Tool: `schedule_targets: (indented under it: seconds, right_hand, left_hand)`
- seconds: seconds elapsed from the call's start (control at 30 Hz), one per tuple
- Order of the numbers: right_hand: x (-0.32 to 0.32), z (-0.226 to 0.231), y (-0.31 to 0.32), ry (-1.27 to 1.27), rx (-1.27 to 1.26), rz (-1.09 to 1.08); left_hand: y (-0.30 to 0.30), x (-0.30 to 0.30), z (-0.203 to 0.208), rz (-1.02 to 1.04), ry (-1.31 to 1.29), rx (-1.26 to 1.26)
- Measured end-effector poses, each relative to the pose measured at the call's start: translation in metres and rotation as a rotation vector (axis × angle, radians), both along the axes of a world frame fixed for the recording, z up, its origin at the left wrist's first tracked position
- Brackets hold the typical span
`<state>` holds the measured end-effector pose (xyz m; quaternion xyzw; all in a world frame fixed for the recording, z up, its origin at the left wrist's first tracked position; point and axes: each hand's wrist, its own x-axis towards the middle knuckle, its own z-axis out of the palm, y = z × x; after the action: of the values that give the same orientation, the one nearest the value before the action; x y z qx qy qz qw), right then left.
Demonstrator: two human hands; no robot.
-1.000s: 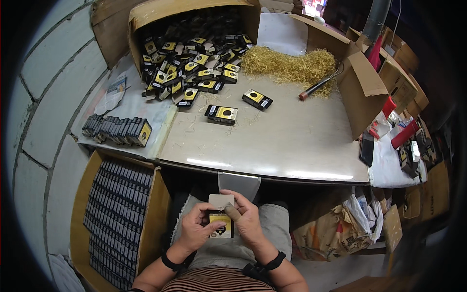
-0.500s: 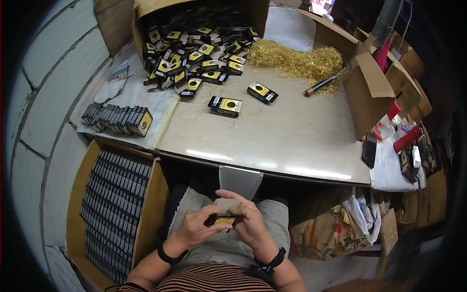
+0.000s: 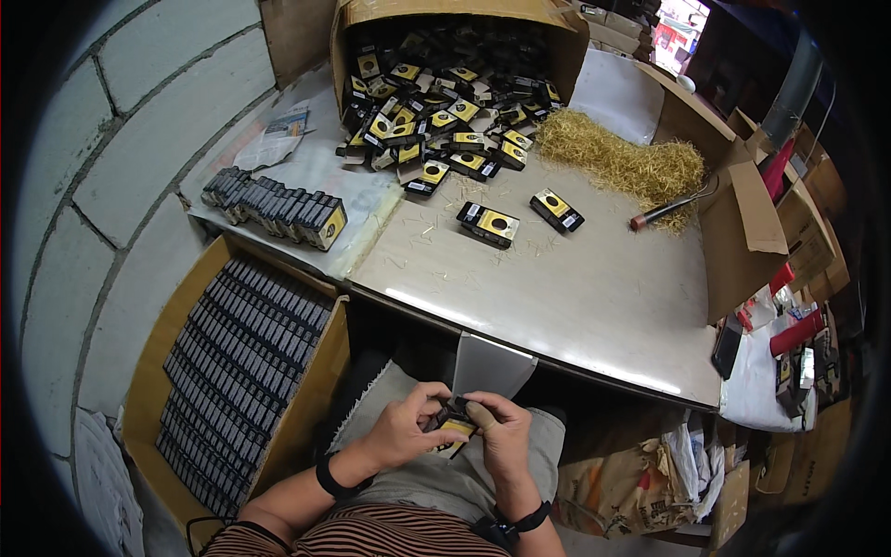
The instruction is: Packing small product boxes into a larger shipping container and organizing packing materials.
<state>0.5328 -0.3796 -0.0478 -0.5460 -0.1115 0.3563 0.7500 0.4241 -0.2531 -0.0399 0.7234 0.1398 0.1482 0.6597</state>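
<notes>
Worn on the head, the fisheye looks steeply down and ahead — fingers close below at six o'clock, worktop farther off toward one, block wall at ten — straight edges bowing toward its dark rim.

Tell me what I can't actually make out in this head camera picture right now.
Held black-and-yellow box, head view: partly covered by the left hand and right hand; its contents can't be told.
Boxes deep inside the tipped carton, head view: lost in shadow.
Anything under the top layer of boxes in the packed carton, head view: hidden by that layer.
</notes>
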Motion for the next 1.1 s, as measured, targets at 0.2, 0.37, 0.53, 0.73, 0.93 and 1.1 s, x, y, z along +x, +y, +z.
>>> schedule_targets:
  seconds: [0.2, 0.37, 0.53, 0.73, 0.93, 1.1]
  right_hand:
    - [0.013, 0.011, -0.015, -0.147, -0.024, 0.196]
    - [0.004, 0.021, -0.017, -0.404, -0.13, 0.144]
    - [0.01, 0.033, -0.004, -0.433, 0.067, 0.104]
    - [0.05, 0.042, -0.012, -0.492, -0.125, 0.192]
    - [0.118, 0.077, 0.022, -0.719, -0.4, 0.231]
    - [0.212, 0.035, 0.089, -1.007, -0.611, 0.164]
  left_hand:
    - [0.005, 0.001, 0.008, -0.022, 0.071, 0.015]
    - [-0.005, 0.01, 0.009, -0.017, -0.062, -0.26]
    - [-0.001, 0.035, 0.033, 0.104, -0.238, 0.078]
    - [0.139, 0.094, 0.094, 0.407, 0.356, 1.366]
    - [0.161, 0.215, 0.067, -0.122, -0.017, 1.06]
    - [0.183, 0.283, 0.062, -0.337, 0.559, 1.137]
